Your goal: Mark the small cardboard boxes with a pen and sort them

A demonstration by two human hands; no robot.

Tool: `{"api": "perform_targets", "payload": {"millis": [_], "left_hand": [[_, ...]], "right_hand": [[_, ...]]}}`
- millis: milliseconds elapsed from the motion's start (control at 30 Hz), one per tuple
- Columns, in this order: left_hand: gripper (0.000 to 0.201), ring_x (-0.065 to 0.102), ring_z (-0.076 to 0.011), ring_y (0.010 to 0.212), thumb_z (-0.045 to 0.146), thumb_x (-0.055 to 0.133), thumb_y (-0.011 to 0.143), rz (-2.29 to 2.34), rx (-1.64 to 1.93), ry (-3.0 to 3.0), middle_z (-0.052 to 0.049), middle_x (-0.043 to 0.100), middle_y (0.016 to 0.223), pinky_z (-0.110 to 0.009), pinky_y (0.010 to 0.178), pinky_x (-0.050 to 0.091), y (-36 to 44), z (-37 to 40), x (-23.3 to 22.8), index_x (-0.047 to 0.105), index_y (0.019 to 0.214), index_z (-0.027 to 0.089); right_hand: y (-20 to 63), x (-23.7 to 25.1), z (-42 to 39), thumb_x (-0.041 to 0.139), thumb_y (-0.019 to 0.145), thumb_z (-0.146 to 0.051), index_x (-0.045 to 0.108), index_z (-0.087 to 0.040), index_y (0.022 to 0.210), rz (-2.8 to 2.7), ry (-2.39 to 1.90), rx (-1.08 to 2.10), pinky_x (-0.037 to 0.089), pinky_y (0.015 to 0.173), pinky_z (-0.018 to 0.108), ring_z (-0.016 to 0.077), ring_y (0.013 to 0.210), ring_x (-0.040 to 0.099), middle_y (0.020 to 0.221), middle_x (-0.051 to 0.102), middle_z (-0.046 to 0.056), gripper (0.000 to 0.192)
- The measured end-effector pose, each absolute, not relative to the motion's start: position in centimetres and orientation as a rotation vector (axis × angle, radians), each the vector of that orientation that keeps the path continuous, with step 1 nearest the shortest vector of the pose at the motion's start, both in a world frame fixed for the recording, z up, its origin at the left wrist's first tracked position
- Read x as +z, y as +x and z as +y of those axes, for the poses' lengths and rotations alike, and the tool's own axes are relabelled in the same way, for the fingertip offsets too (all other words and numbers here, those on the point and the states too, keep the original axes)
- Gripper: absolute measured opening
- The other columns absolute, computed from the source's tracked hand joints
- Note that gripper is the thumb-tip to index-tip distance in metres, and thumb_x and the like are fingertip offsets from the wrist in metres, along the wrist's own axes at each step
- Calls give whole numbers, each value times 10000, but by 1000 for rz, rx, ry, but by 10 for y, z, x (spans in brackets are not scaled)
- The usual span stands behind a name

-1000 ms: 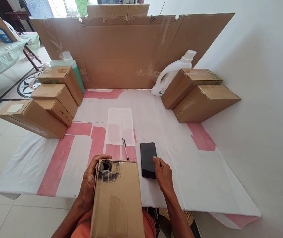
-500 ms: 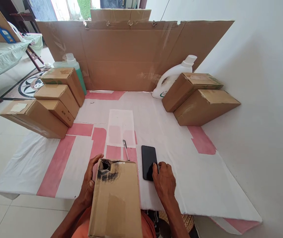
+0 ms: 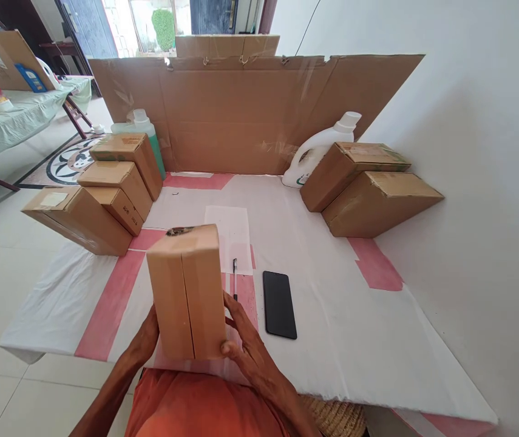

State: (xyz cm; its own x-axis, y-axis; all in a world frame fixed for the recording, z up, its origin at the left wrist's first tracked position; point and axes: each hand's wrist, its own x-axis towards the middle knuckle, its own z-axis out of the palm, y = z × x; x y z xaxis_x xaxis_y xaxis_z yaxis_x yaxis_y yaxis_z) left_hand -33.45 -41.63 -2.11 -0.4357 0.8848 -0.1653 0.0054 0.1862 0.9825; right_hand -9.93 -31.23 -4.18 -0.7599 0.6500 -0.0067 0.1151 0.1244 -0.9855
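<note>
both hands are gripping one upright box

your right hand (image 3: 245,346) is spreading its fingers (image 3: 234,309) along the right face of the cardboard box (image 3: 189,291), with the thumb tip pressing at the lower front corner. your left hand (image 3: 145,337) is cupping the left side low down; its fingers are hiding behind the box, so how far they are spreading cannot be told. both forearms are rising from the bottom edge and angling inward, and the wrists are sitting just beyond the near edge of the counter (image 3: 354,340).

the box is standing on end at the near edge of the counter, right in front of you, with a seam running down its facing side and a dark smudge on its top.

just right of the box, one pen (image 3: 235,276) is lying beside one black phone (image 3: 280,303), the two close but apart. one white sheet (image 3: 234,233) is lying behind the box. four closed boxes (image 3: 104,191) are sitting at the left and two boxes (image 3: 368,185) at the right. one green bottle (image 3: 143,130) is standing behind the left group and one white jug (image 3: 320,152) behind the right pair. a cardboard wall (image 3: 250,115) is standing across the back.
</note>
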Motion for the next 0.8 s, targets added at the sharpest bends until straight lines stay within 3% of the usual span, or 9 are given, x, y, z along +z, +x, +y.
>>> {"api": "perform_targets", "payload": {"millis": [100, 200, 333, 467, 567, 700, 800], "left_hand": [[841, 619, -359, 1186, 855, 320, 939, 1606, 1203, 919, -156, 723, 1197, -498, 991, 547, -343, -423, 10, 671, 1397, 244], [865, 603, -286, 961, 832, 190, 968, 1560, 1194, 952, -150, 671, 1223, -408, 789, 548, -339, -430, 34, 626, 1449, 261], [857, 526, -232, 800, 833, 204, 967, 1550, 1191, 1017, -155, 613, 1215, -379, 707, 506, -327, -433, 40, 648, 1407, 248], [681, 574, -240, 840, 723, 325, 1025, 1714, 1166, 1042, -117, 602, 1118, -388, 761, 515, -324, -426, 30, 602, 1446, 266], [636, 603, -263, 933, 697, 349, 1032, 1808, 1200, 1070, -124, 605, 1208, -413, 821, 521, -329, -414, 19, 611, 1434, 279], [755, 593, -311, 1202, 770, 252, 1013, 1778, 1404, 957, -142, 620, 1370, -462, 964, 511, -335, -396, -5, 611, 1431, 254], [795, 591, -329, 1305, 786, 213, 1008, 1707, 1424, 788, -142, 674, 1365, -537, 1142, 431, -331, -392, -26, 604, 1443, 247]], "right_hand": [[-112, -5, -307, 348, 937, -871, 334, -341, 1667, -1844, -739, 1615, 240, 1304, 575, 340, 1618, 242, 1758, 281, 61, 902], [-117, 20, -307, 200, 943, -882, 257, -329, 1694, -1738, -747, 1553, 216, 1321, 528, 317, 1641, 169, 1781, 214, 31, 934], [-126, 23, -306, 272, 952, -872, 152, -322, 1712, -1757, -770, 1546, 170, 1328, 534, 302, 1653, 104, 1795, 144, 26, 946], [-139, 15, -302, 409, 1026, -727, 203, -316, 1701, -1729, -904, 1643, 158, 1332, 517, 259, 1645, 156, 1778, 212, 53, 817], [-142, 8, -298, 424, 1043, -680, 218, -329, 1697, -1687, -943, 1717, 159, 1331, 517, 247, 1648, 147, 1776, 225, 47, 770], [-142, -16, -290, 512, 1001, -694, 150, -349, 1707, -1679, -977, 1763, 157, 1321, 560, 280, 1655, 105, 1793, 149, 53, 865], [-148, -42, -288, 654, 938, -662, 104, -351, 1710, -1721, -960, 1724, 229, 1305, 557, 300, 1640, 178, 1791, 151, 81, 998]]}}
